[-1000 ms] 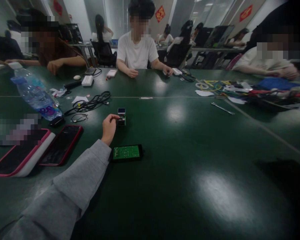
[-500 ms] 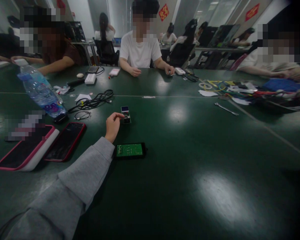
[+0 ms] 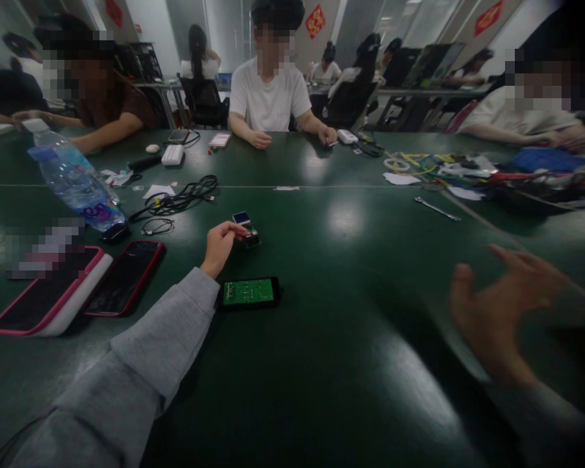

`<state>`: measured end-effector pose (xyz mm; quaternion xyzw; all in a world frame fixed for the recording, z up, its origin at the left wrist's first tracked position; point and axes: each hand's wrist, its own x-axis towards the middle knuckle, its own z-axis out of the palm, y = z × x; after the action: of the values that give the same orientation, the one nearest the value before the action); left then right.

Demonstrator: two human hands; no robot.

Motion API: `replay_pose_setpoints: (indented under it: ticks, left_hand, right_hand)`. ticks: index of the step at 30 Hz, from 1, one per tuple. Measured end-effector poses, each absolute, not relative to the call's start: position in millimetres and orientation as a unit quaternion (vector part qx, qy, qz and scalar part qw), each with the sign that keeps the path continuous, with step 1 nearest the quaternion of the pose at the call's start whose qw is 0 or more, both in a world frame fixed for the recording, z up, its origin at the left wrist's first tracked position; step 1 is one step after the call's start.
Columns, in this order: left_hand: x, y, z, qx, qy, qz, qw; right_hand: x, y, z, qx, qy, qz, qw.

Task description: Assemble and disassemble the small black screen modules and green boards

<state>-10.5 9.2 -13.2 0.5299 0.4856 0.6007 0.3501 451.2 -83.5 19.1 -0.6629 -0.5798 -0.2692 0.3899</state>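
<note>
Right now the left hand (image 3: 219, 246), coming out of a grey sleeve (image 3: 141, 364), has its fingertips pinched on a small electronic module (image 3: 246, 229) with a little blue screen on top. The module sits tilted near the middle of the dark green table (image 3: 351, 364), touching those fingertips. Just beside the wrist, nearer the person, a green circuit board in a black frame (image 3: 249, 292) lies flat on the table. The right hand (image 3: 502, 312) hovers above the table well apart from the module, blurred, its fingers spread wide and gripping nothing.

Left of the sleeve lie a phone with a red case (image 3: 123, 276) and, beside it, a pink-edged device (image 3: 43, 302) on a white base. Beyond them a clear water bottle (image 3: 75, 182) lies on its side, and a tangle of black cable (image 3: 178, 198) rests between the bottle and the module. A metal wrench (image 3: 437, 208) lies further right. Other people sit along the far edge, one in a white T-shirt (image 3: 270, 101) with both hands on the table.
</note>
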Motion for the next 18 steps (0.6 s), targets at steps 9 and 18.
replay_pose_setpoints:
  ticks: [9,18]
  left_hand:
    - [-11.9,7.4,-8.2,0.419,0.514,0.685,0.302]
    - [-12.0,9.3,-7.0,0.399,0.527,0.677,0.322]
  right_hand:
    - [236.9,-22.9,4.7,-0.381,-0.82,0.207,0.374]
    - [199.3,-12.2,3.3,-0.345,-0.869,0.16,0.316]
